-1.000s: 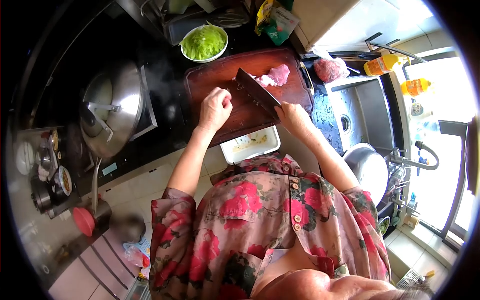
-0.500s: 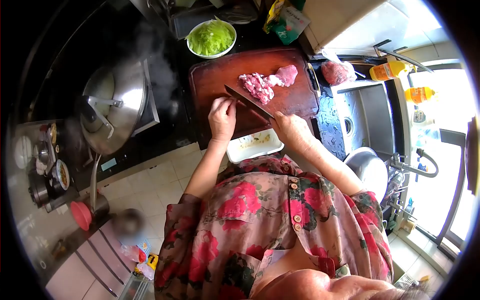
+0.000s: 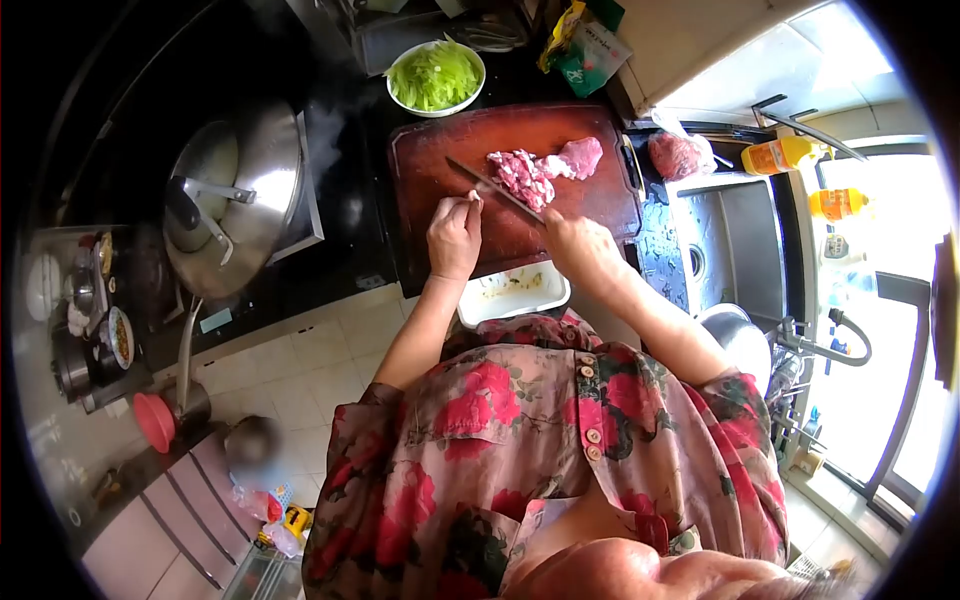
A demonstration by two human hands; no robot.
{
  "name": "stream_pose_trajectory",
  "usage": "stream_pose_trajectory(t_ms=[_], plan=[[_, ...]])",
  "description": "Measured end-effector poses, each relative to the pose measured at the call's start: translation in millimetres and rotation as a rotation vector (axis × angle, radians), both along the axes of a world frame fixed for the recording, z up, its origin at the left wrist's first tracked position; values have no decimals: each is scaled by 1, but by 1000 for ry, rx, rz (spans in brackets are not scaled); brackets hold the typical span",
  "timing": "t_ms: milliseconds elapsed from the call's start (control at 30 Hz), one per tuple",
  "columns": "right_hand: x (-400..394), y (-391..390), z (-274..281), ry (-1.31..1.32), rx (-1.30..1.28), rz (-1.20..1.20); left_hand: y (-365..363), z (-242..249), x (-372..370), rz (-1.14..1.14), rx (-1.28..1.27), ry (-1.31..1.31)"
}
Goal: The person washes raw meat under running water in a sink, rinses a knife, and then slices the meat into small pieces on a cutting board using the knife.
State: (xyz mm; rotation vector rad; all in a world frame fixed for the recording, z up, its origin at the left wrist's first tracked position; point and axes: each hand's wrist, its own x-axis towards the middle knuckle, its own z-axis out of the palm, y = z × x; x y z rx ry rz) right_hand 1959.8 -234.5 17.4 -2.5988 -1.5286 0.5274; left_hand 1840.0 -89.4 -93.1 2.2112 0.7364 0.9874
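My right hand (image 3: 585,248) is wrapped round the handle of a kitchen knife (image 3: 510,200). Its dark blade slants up and left over the reddish-brown cutting board (image 3: 425,160). Left of the blade, my left hand (image 3: 455,240) is closed in a pinch, with a small pale piece of meat (image 3: 475,197) at its fingertips. Beyond the knife lies a heap of cut pink meat (image 3: 522,178), touching a larger uncut chunk (image 3: 580,157). A white tray (image 3: 515,300) with some residue inside stands at the near edge of the board, below my hands.
Behind the board stands a white bowl (image 3: 398,98) of shredded green vegetable. A lidded wok (image 3: 270,215) steams on the left. To the right are a bag of meat (image 3: 680,157), a steel sink (image 3: 735,240), a metal basin (image 3: 738,340) and yellow-orange bottles (image 3: 780,156).
The view has shifted slightly. My left fingertips have turned upward, and a small pale piece now shows between them and the blade. The knife stays over the board beside the cut meat.
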Motion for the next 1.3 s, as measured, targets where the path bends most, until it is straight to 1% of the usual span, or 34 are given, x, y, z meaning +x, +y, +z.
stream_pose_trajectory(t_ms=[67, 133, 200, 233, 267, 300, 333, 400, 433, 467, 533, 567, 633, 667, 733, 800, 867, 933, 967, 1033, 1100, 1133, 1167, 1200, 1267, 1300], plan=[[-8, -9, 4, -22, -64, 43, 0, 0, -1, 12, 37, -12], [-12, -3, -9, -29, -101, 61, 1, -1, 1, 6, 72, -22], [-19, 20, -23, -41, 12, 82, 0, -3, 0, -1, 24, 8], [-19, 37, -38, -61, 32, 86, -1, 5, -2, -31, -1, 18], [-16, 55, -36, -86, 64, 94, -2, 3, -5, -39, -1, 97], [-10, 62, -30, -56, 70, 86, 0, -1, -4, -43, 30, 43], [5, 64, -49, -67, 43, 137, 0, -1, -3, -51, 55, -8], [11, 48, -24, -91, 42, 92, -1, 2, -2, -36, 64, 15], [16, 34, -37, -152, 92, 114, -1, 3, 0, -19, 59, -4], [13, 22, -27, -152, 84, 124, -2, 3, -1, -4, 49, -13], [4, 1, -3, -46, 35, 68, -2, 3, -4, 11, 19, 11], [1, -3, 0, -46, 29, 78, -1, 2, -4, 29, -1, 32], [-5, -9, 2, -77, -67, 95, 0, 0, -3, 13, 21, 21], [-4, -5, -5, -70, -73, 94, 0, -1, -2, -10, 48, 7], [-5, 13, -28, -52, 89, 160, -1, 0, -3, -5, 15, 23], [-10, 52, -36, -116, 46, 135, -1, -2, -3, 2, 39, 47], [-5, 68, -30, -146, 53, 166, -2, -1, -5, -35, 29, 15], [8, 56, -26, -37, 53, 52, -2, -3, -6, -32, 77, 12], [15, 44, -24, -85, 55, 136, -5, -1, -5, -5, 25, 8], [18, 24, -14, -55, -8, 118, -7, 4, -6, 44, -54, -11], [13, 4, -1, -18, -68, 97, -6, 5, -7, 40, -35, 3], [10, -6, 3, -4, 1, 105, -6, 4, -7, 36, -7, 13], [8, -10, 3, 12, 71, 110, -5, 2, -8, 21, 0, 29], [8, -8, -4, 20, 63, 113, -4, 0, -8, 24, -8, 37], [3, 0, -21, 88, 160, 68, -3, 1, -8, 13, 25, 57], [1, 15, -28, 125, 93, 49, -4, 4, -7, 49, 11, 36]])
